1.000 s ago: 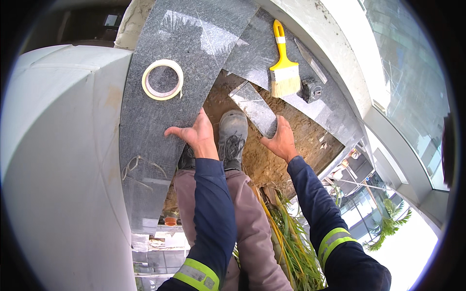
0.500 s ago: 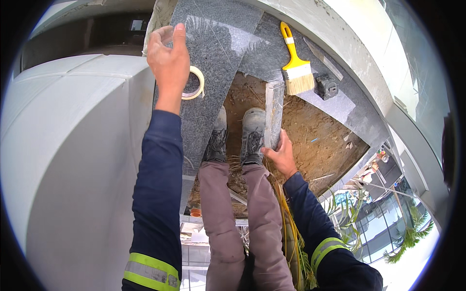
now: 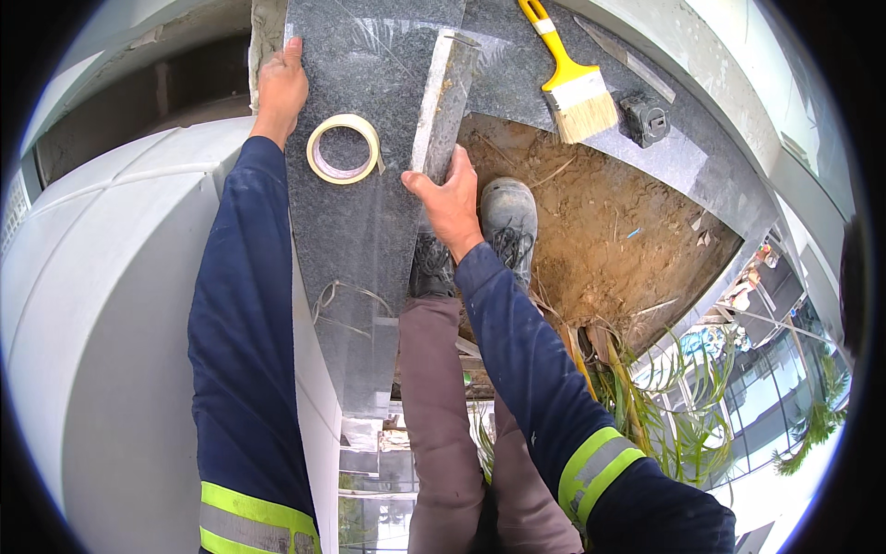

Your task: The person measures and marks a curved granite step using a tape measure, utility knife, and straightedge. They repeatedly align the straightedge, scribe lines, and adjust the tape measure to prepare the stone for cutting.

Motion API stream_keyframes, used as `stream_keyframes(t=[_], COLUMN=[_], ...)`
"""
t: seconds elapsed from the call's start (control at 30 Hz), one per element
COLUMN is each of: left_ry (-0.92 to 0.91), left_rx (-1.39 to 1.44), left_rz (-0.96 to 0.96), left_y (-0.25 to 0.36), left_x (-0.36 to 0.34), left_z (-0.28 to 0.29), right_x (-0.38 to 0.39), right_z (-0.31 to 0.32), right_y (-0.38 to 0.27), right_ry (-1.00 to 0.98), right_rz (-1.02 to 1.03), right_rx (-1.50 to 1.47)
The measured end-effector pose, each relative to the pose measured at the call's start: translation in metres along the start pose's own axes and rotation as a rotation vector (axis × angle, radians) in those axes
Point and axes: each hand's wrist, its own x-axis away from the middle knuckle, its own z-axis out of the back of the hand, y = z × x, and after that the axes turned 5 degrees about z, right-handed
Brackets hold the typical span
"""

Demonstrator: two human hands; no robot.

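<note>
My right hand [image 3: 450,201] grips the lower end of a narrow grey stone strip [image 3: 447,102], its thumb and fingers on opposite sides. The strip is tilted over the right edge of a dark speckled granite slab [image 3: 355,249]. At that slab's far left edge is my left hand [image 3: 281,90], thumb on the top face and fingers curled over the side, partly hidden. Between the hands a roll of masking tape [image 3: 368,138] lies flat on the slab.
A yellow-handled paintbrush [image 3: 574,88] and a black tape measure [image 3: 645,123] lie on the far granite. Bare soil [image 3: 618,212] fills the gap around my boots [image 3: 508,217]. A white curved wall [image 3: 129,277] rises on the left; palm leaves [image 3: 678,397] are at the lower right.
My left hand has come down from above the slab to its left edge. My right hand has carried the stone strip leftward, from over the soil to the slab's right edge.
</note>
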Motion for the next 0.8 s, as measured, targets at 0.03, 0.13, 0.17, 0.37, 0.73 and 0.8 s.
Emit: stream_keyframes(t=[0.03,0.13,0.17,0.37,0.73,0.8], left_ry=[-0.009,-0.032,-0.036,-0.042,-0.094,-0.104], left_rx=[0.019,0.037,0.022,-0.095,-0.082,-0.079], left_rz=[-0.003,-0.008,-0.009,-0.073,-0.075,-0.092], left_y=[0.000,-0.003,-0.004,-0.011,-0.003,-0.007], left_x=[0.000,-0.001,-0.001,0.015,0.035,0.032], left_z=[0.000,0.003,0.002,-0.003,-0.015,-0.013], right_x=[0.000,0.001,0.000,0.011,0.017,0.015], right_z=[0.000,-0.004,-0.002,0.013,0.029,0.028], right_y=[0.002,0.009,0.011,0.017,0.021,0.020], right_ry=[0.013,0.038,0.038,-0.016,0.009,-0.021], right_rz=[0.003,0.002,-0.003,-0.012,-0.095,-0.098], right_rx=[-0.015,-0.061,-0.077,0.023,-0.042,0.001])
